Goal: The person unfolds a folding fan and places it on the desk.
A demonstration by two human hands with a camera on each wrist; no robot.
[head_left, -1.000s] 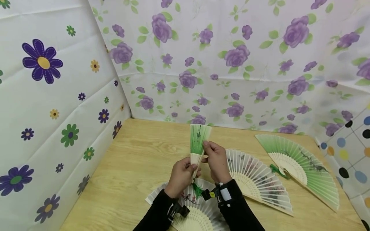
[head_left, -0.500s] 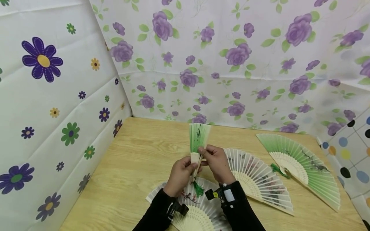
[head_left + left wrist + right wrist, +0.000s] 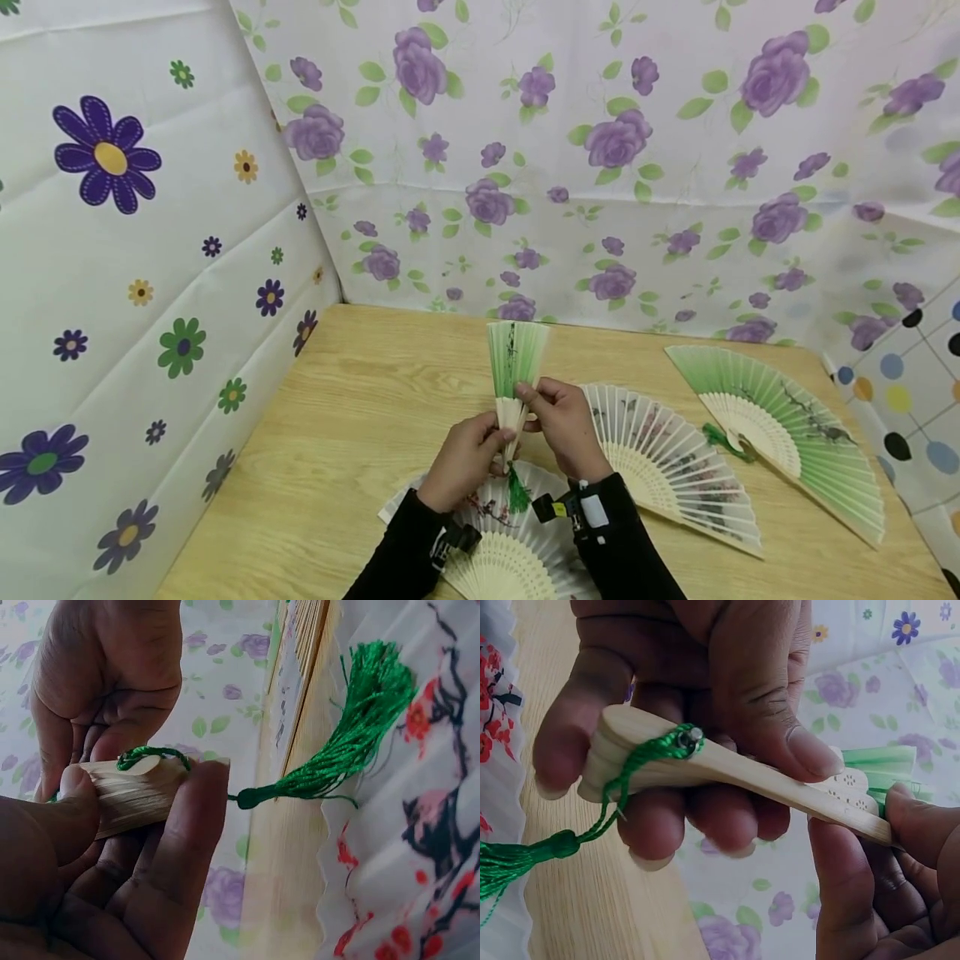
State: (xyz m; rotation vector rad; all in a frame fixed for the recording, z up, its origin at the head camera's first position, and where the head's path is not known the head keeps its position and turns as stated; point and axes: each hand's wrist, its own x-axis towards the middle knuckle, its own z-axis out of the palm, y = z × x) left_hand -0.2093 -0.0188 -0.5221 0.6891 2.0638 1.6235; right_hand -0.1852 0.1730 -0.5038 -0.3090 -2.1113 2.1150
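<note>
A green folding fan [image 3: 516, 360], spread only a little, stands upright above the table. My left hand [image 3: 491, 437] grips its bamboo pivot end [image 3: 667, 761] between thumb and fingers [image 3: 191, 817]. Just above, my right hand [image 3: 528, 400] pinches the outer guard stick [image 3: 840, 799] where the ribs meet the green leaf. A green tassel [image 3: 337, 742] hangs from the rivet, also seen as the tassel [image 3: 516, 493] below my hands.
A white fan with red blossoms [image 3: 502, 554] lies open under my forearms. Another open white fan [image 3: 667, 462] and an open green fan [image 3: 787, 425] lie to the right on the wooden table [image 3: 337, 433]. Flowered cloth walls [image 3: 150, 292] close in the left, back and right.
The green fan's leaf has spread a touch wider to the left. My right fingers have slid slightly lower on it. Both hands keep their hold.
</note>
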